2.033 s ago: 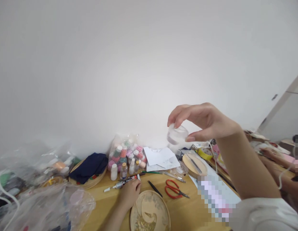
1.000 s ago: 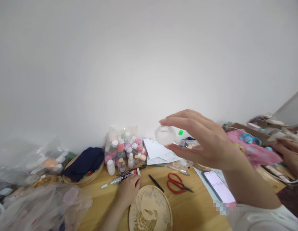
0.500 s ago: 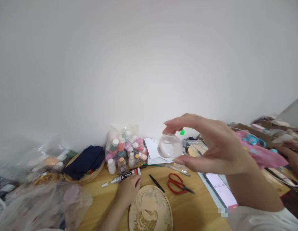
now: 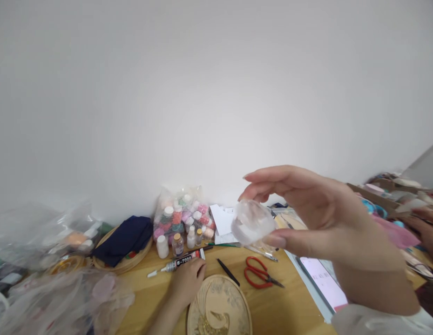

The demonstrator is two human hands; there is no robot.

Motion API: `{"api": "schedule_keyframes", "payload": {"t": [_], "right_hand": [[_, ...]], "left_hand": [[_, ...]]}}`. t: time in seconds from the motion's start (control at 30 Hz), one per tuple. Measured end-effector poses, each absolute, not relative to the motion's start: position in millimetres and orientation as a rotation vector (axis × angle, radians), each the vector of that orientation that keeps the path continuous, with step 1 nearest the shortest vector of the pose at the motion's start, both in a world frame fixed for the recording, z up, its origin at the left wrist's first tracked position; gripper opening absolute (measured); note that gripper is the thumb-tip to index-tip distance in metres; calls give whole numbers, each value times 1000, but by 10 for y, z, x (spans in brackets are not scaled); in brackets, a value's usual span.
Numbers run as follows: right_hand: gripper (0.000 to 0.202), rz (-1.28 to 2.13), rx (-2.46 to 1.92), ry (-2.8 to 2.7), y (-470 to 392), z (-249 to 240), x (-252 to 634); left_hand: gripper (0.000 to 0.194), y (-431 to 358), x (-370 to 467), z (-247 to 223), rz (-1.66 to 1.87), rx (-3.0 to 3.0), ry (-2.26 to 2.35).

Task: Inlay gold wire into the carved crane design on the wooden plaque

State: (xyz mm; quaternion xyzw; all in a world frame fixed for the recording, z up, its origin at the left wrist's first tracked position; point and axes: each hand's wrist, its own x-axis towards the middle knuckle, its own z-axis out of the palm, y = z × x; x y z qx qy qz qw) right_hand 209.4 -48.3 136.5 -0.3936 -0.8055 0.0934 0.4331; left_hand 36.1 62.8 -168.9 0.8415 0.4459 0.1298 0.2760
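Observation:
Raised over the table, my right hand (image 4: 317,218) pinches a small clear round container (image 4: 253,225) between thumb and fingers. The container is see-through and tilted. My left hand (image 4: 188,281) rests on the table with its fingers curled, at the left edge of a round wooden plaque (image 4: 233,302); whatever is inside the curled fingers is hidden. A peacock-like bird with gold beadwork decorates the plaque, whose lower part is cut off by the frame. Just beyond my left hand lies a B-7000 glue tube (image 4: 188,258).
Red-handled scissors (image 4: 260,274) and a black pen-like stick (image 4: 227,272) lie beyond the plaque. A bag of bead jars (image 4: 183,209), small bottles (image 4: 162,246), dark blue cloth (image 4: 124,242), plastic bags (image 4: 63,302) and a phone (image 4: 323,281) surround them. Another person's hand (image 4: 421,230) shows far right.
My right hand has turned the clear container, which shows its side more now, and shifted slightly right and down. My left hand stays by the plaque. The view has tipped slightly upward.

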Motion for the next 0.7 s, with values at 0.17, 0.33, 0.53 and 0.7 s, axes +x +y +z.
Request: {"api": "schedule_keyframes", "payload": {"t": [0.17,0.33,0.53,0.7], "right_hand": [[62,-290,-1009,-1956,-428,1294,2087],[56,-641,-998,-1936,-410,1294,2053],[43,-826,-990,-1917,-399,1386,2000],[49,-879,-898,-1869,-360,1417,1983]], "left_hand": [[28,638,367,-1720,349,2260,1202],[28,652,370,-1734,337,2265,1198],[28,645,375,-1721,336,2267,1207],[29,645,389,-1773,338,2268,1216]]}}
